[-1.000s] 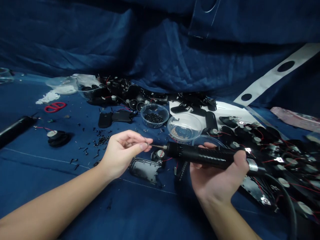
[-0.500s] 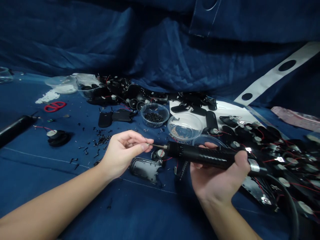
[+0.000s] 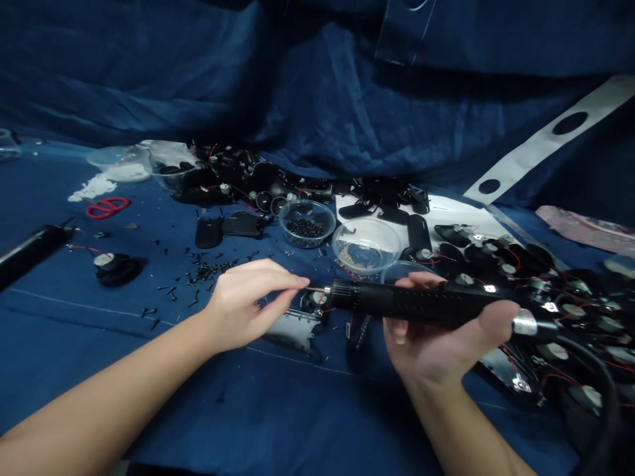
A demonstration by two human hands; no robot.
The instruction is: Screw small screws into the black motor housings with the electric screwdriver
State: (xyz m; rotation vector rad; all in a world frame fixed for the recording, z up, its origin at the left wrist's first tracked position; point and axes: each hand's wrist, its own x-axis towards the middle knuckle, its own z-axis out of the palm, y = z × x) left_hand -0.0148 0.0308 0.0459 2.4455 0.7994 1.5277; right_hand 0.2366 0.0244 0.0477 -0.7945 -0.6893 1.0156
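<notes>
My right hand is wrapped round a black electric screwdriver, held level with its bit pointing left. The thumb lies along the screwdriver's rear, near a silver band. My left hand is closed in a pinch right at the tip of the bit. Whatever sits between those fingertips is too small to make out. Below the bit lies a grey-black casing half, partly covered by my left hand. Beside it is a small round part with red wires.
Loose black screws are scattered left of centre. Behind are a tub of black screws and a tub of small gold-coloured screws. Wired black parts crowd the right. Red-handled scissors and a second screwdriver lie left.
My left index finger has straightened out along the bit's tip, and its lower fingers have tucked in. The screwdriver has shifted slightly right, and my right thumb has slid back along it.
</notes>
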